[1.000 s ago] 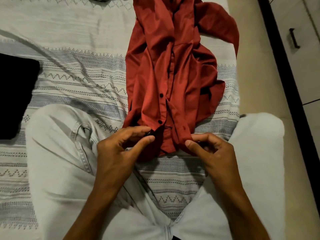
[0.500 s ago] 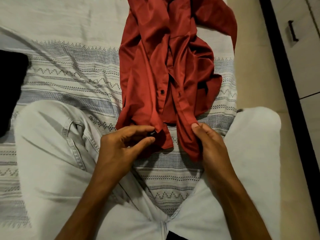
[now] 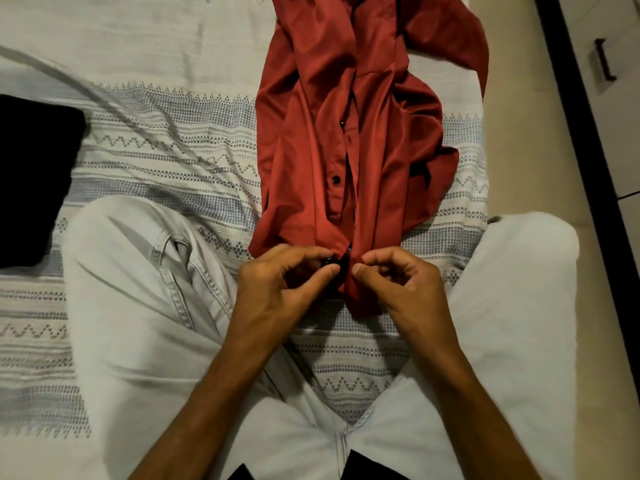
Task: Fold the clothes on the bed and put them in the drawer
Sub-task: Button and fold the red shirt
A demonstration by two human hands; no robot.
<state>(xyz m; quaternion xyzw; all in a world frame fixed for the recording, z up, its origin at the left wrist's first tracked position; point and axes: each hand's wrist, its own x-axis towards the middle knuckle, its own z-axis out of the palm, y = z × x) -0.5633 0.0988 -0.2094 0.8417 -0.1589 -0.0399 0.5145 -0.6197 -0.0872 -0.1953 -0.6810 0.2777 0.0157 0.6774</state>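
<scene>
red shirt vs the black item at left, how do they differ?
The red shirt lies rumpled and spread lengthwise on the bed; the black item sits flat and compact, cut off by the frame edge. Both hands pinch the shirt's near hem, left hand and right hand; nothing touches the black item. Both rest on the bed.

My left hand [image 3: 284,282] sits near the middle, knuckles up, its fingers curled in and the thumb tip pressed toward the forefinger in a pinch. My right hand [image 3: 398,282] is just beside it on the right, almost touching, fingers bent into a loose fist with the thumb pointing left (the nail faces up). Both bare forearms run in from the near edge, angled toward each other, wrists slightly bent. My legs are spread to either side.
</scene>
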